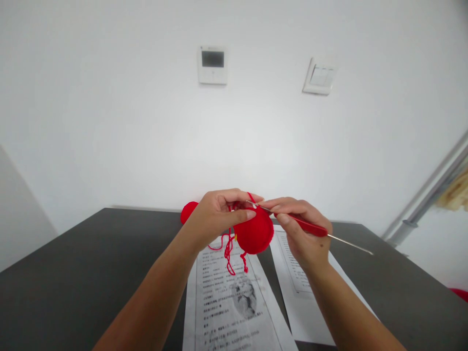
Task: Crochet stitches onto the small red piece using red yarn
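Observation:
A round red crocheted piece [255,231] is pinched in my left hand [223,214], the thumb lying on its upper left edge. A strand of red yarn passes by the left fingers, and loose strands dangle beneath the piece. My right hand [305,234] is closed around the red handle of a metal crochet hook [310,227]. The hook's thin tip meets the top edge of the piece, close to the left fingertips. Its other metal end points out to the right. Something small and yellow shows at the piece's left edge.
Two printed sheets, a left one [219,312] with a dark picture and a right one [310,319], lie on the dark table [91,273]. A red ball [188,212] sits behind my left wrist. The white wall rises at the table's back edge.

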Demonstrator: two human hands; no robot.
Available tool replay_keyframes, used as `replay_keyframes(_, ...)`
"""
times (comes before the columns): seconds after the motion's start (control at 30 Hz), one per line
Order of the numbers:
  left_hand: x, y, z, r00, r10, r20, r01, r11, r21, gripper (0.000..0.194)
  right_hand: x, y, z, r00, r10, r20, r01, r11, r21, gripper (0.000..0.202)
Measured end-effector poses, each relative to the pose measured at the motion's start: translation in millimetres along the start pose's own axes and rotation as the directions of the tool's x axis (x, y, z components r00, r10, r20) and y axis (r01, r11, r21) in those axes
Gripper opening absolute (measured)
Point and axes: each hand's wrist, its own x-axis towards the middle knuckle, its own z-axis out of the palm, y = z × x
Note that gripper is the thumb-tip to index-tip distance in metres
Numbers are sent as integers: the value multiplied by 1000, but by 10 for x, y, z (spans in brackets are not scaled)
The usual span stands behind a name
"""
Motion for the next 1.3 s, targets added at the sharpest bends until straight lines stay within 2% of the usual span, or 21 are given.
replay_keyframes(0.13,4,-16,1,1000,-16,-15,15,1000,-13,8,-2,-7,-11,1000,-25,2,25,999,-39,22)
replay_keyframes(0.3,7,-12,12,998,-40,-56,38,999,-30,11,4,-4,-33,1000,2,-4,-2,1000,-2,19)
replay_keyframes(0.47,4,3,3,997,-57,-61,59,998,33,12,45,1,-91,994,104,31,-106,991,82,13)
replay_keyframes(0.63,-3,8,-32,997,-46,-56,52,992,112,9,85,-4,-159,969,229,98,-242,957,161,5)
replay_keyframes(0.87,-18,10,-35,998,-58,-38,64,983,174,16,112,-10,-253,943,263,203,-299,939,173,10)
replay_keyframes(1.03,-2,-16,-35,999,-39,-37,46,979,200,17,107,-47,-320,932,245,268,-271,960,65,6)
replay_keyframes(1.3,7,-65,-28,998,-17,-62,32,970,240,20,78,-112,-331,938,198,285,-187,980,-66,10)
